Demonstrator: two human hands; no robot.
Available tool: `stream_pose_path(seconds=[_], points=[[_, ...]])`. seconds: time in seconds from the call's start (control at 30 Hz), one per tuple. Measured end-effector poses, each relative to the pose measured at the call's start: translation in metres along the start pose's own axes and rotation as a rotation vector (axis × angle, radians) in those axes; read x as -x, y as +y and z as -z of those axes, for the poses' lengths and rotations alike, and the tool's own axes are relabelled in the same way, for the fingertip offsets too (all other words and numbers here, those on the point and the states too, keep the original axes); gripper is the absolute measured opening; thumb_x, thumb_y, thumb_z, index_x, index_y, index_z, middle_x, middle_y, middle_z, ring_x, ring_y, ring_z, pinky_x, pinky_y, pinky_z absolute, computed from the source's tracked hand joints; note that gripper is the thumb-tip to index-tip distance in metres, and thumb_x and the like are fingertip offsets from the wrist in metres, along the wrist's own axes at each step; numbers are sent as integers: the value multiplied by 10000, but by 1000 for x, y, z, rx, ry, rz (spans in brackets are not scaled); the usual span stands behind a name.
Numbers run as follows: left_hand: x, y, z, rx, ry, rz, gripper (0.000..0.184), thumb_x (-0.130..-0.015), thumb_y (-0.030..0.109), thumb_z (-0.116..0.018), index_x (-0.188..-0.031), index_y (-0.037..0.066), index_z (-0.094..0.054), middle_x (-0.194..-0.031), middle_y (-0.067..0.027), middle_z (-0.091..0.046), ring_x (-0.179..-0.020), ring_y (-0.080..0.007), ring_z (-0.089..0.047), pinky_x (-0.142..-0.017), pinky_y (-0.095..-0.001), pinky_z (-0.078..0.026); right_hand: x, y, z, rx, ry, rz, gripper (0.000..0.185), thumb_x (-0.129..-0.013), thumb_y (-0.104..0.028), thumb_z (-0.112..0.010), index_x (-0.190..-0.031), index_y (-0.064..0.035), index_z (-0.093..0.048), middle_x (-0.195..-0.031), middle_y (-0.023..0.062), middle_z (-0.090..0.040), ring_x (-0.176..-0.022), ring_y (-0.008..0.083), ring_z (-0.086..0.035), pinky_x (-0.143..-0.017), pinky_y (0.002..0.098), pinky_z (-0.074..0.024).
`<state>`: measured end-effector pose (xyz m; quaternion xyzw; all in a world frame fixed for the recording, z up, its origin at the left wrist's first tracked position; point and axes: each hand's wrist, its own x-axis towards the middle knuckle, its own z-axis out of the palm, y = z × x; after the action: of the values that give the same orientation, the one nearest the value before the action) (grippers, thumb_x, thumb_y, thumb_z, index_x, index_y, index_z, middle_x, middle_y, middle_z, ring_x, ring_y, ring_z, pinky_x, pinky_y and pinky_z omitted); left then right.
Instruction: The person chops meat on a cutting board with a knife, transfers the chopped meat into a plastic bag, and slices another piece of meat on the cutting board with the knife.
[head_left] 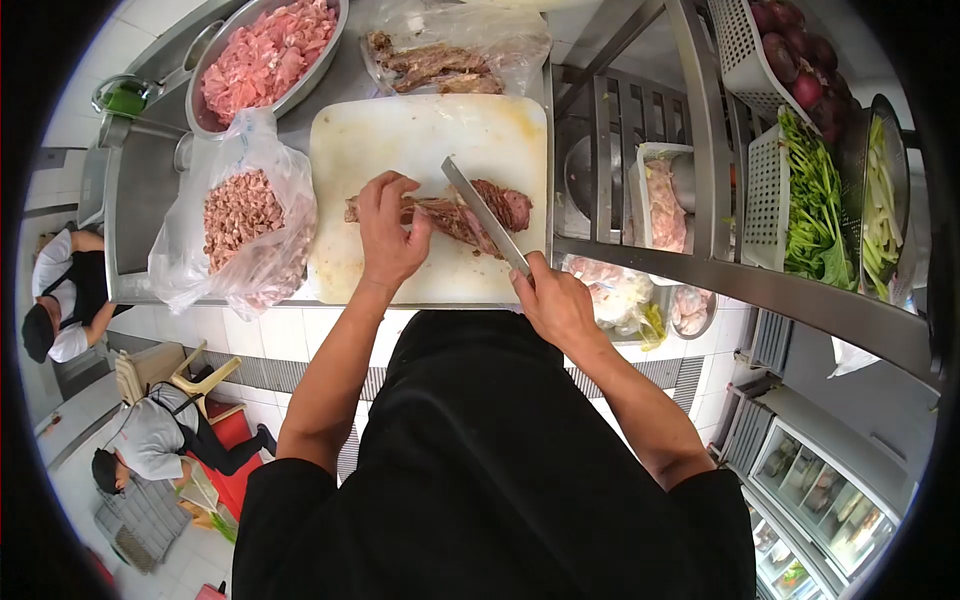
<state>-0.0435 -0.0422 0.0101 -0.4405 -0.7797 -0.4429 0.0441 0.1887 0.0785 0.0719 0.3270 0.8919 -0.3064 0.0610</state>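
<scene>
On the white cutting board [420,130] lies a long piece of browned, cooked meat [455,222]. My left hand [393,235] grips the left part of this meat, with its fingers curled over it. My right hand [557,305] is closed round the handle of a knife [484,216]. The blade slants up to the left across the meat. To the right of the blade lie cut slices [507,203], close together. Behind the board, more cooked meat [440,68] rests on a clear plastic bag.
A plastic bag of diced meat [245,215] sits left of the board, with a metal bowl of raw pink meat [265,55] behind it. On the right, a metal rack [650,262] stands beside baskets of green vegetables [808,200] and red onions [800,55]. Two people are at left.
</scene>
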Motion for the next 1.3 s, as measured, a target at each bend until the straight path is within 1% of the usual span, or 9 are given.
stream_pose_path(seconds=[0.13,0.2,0.3,0.4,0.7,0.97,1.17,1.2,1.3], points=[[-10,-2,7,22,-91,42,382,-780,153,-677,-1150,70,-631,-1200,-153,-583,-1138,-354,-530,-1026,-520,-382,3,-3,4,-123,19,-20,261,-1040,-287,-568,-1054,-29,-535,-755,238,-702,-717,475,-692,-672,573,-538],[-6,-3,4,-160,-206,-166,388,-783,213,-675,-1147,85,-638,-1184,-144,-590,-1135,-350,-536,-1041,-525,-369,6,-6,16,-164,14,-41,262,-1036,-286,-570,-1057,-28,-534,-750,241,-697,-717,484,-685,-684,579,-533],[10,-11,-6,-165,-283,-186,405,-774,261,-675,-1140,92,-634,-1175,-141,-594,-1141,-352,-538,-1047,-523,-360,13,-11,35,-97,-89,-55,255,-1031,-278,-569,-1063,-28,-532,-741,260,-684,-725,506,-668,-710,594,-522],[15,-16,-15,-163,-277,-138,419,-762,260,-683,-1139,90,-619,-1176,-144,-589,-1153,-353,-536,-1062,-512,-350,21,-13,42,-48,-187,-70,240,-1031,-268,-562,-1063,-32,-529,-729,278,-669,-732,521,-656,-728,609,-511],[17,-16,-20,-167,-263,-94,429,-746,279,-674,-1120,82,-600,-1175,-124,-591,-1126,-341,-537,-1059,-490,-336,17,-28,54,86,-201,15,219,-1033,-235,-543,-1052,-18,-522,-728,272,-668,-760,502,-681,-716,600,-527],[20,-19,-23,-161,-289,-42,448,-722,284,-691,-1108,81,-593,-1155,-117,-595,-1117,-330,-535,-1065,-490,-325,-66,-43,12,54,-148,164,196,-1011,-180,-516,-1060,8,-546,-784,281,-695,-799,493,-698,-729,594,-541],[19,-19,-23,-150,-240,-59,448,-718,286,-695,-1101,80,-588,-1134,-109,-593,-1106,-326,-536,-1066,-492,-323,7,-25,50,93,-325,10,210,-1017,-189,-511,-1056,14,-546,-811,291,-700,-801,496,-699,-726,606,-538],[19,-17,-23,-142,-247,-72,446,-716,282,-697,-1098,80,-586,-1134,-108,-594,-1106,-325,-537,-1069,-493,-322,6,-15,33,99,-261,68,229,-1019,-170,-550,-1162,5,-516,-740,264,-678,-719,488,-673,-674,603,-523],[21,-18,-25,-146,-275,-41,440,-719,283,-694,-1094,81,-583,-1141,-108,-595,-1109,-328,-537,-1073,-494,-320,-46,-16,-16,110,-80,182,251,-1025,-198,-565,-1163,6,-518,-721,244,-675,-709,474,-681,-661,594,-525]])
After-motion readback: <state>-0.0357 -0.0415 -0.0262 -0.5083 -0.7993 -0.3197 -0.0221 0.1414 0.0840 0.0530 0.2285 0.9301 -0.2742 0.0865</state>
